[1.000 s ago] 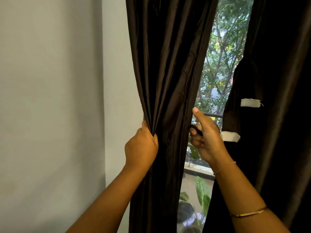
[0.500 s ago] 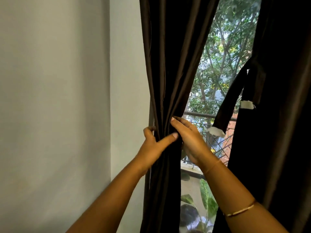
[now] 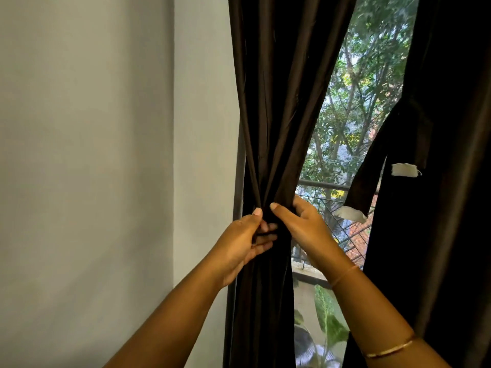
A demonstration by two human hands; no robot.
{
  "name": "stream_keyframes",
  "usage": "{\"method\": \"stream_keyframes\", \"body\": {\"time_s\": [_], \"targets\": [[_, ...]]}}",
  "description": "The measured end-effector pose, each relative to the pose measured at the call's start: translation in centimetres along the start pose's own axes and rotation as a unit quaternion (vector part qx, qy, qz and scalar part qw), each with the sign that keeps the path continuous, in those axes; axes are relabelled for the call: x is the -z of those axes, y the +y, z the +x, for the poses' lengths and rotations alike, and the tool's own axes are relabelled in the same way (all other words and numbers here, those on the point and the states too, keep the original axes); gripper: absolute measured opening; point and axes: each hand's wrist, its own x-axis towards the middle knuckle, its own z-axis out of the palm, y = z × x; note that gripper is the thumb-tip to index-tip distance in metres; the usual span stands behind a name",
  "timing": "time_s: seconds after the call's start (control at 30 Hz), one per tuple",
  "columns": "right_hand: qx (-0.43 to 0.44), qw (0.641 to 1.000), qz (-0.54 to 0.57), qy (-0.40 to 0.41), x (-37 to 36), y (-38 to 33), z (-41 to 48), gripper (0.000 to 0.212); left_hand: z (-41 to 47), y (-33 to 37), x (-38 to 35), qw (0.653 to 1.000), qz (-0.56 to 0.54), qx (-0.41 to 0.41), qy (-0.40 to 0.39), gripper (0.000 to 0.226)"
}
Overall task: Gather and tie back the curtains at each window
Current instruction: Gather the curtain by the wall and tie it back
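A dark brown curtain (image 3: pixel 281 102) hangs left of the window and is gathered into a narrow bunch at waist height. My left hand (image 3: pixel 243 241) grips the bunch from the left, thumb up and fingers curled around the folds. My right hand (image 3: pixel 301 225) wraps around the same bunch from the right, thumb across the front. A second dark curtain (image 3: pixel 451 181) hangs at the right, with a dark tie-back strap (image 3: pixel 368 179) dangling from it, white patches at its ends.
A plain pale wall (image 3: pixel 106 155) fills the left. Between the curtains the window (image 3: pixel 353 115) shows trees, a balcony railing (image 3: pixel 321 185) and potted leaves below.
The curtain has been drawn tighter into a narrower bunch. My left hand shifted from pinching the left edge to wrapping around the folds, and my right hand closed in around them from the right.
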Motion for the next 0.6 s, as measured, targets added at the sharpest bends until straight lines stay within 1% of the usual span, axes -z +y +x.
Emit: {"method": "stream_keyframes", "body": {"time_s": [0.13,0.2,0.23,0.3,0.33,0.37,0.4,0.43,0.47,0.5,0.53,0.57,0.6], "targets": [[0.061,0.994,-0.075,0.051,0.6,0.2,-1.3,0.014,-0.1,-0.8,-0.2,1.000,-0.017,-0.008,-0.005,0.032],[0.103,0.978,-0.157,0.093,0.7,0.6,-1.9,0.013,-0.1,-1.1,-0.7,1.000,-0.007,-0.008,-0.022,0.031],[0.128,0.962,-0.211,0.114,0.7,0.6,-2.2,0.014,-0.1,-1.2,-0.9,1.000,-0.004,-0.012,-0.027,0.031],[0.177,0.918,-0.321,0.153,0.8,0.7,-2.7,0.017,-0.1,-1.2,-1.1,0.999,0.004,-0.022,-0.027,0.031],[0.188,0.896,-0.366,0.165,1.0,0.6,-2.8,0.018,-0.1,-1.2,-1.1,0.999,0.011,-0.027,-0.024,0.031],[0.188,0.882,-0.397,0.171,1.2,0.4,-2.9,0.020,-0.1,-1.2,-1.2,0.999,0.016,-0.031,-0.022,0.032],[0.178,0.877,-0.412,0.170,1.5,0.3,-2.9,0.023,-0.1,-1.2,-1.2,0.999,0.021,-0.033,-0.021,0.032],[0.161,0.886,-0.405,0.161,1.7,0.3,-2.8,0.028,0.0,-1.3,-1.2,0.999,0.024,-0.033,-0.019,0.032],[0.141,0.913,-0.356,0.142,1.8,0.2,-2.8,0.033,0.1,-1.4,-1.2,0.999,0.027,-0.030,-0.017,0.031],[0.122,0.950,-0.265,0.111,1.9,0.0,-2.7,0.035,0.2,-1.5,-1.2,0.999,0.028,-0.024,-0.013,0.030],[0.103,0.979,-0.159,0.074,1.8,-0.2,-2.6,0.035,0.3,-1.5,-1.2,0.999,0.024,-0.018,-0.013,0.030],[0.087,0.993,-0.073,0.040,1.6,-0.4,-2.6,0.035,0.4,-1.5,-1.1,1.000,0.006,-0.011,-0.016,0.029],[0.078,0.996,-0.026,0.015,1.4,-0.3,-2.9,0.033,0.4,-1.5,-1.0,0.999,-0.027,-0.003,-0.021,0.030]]}}
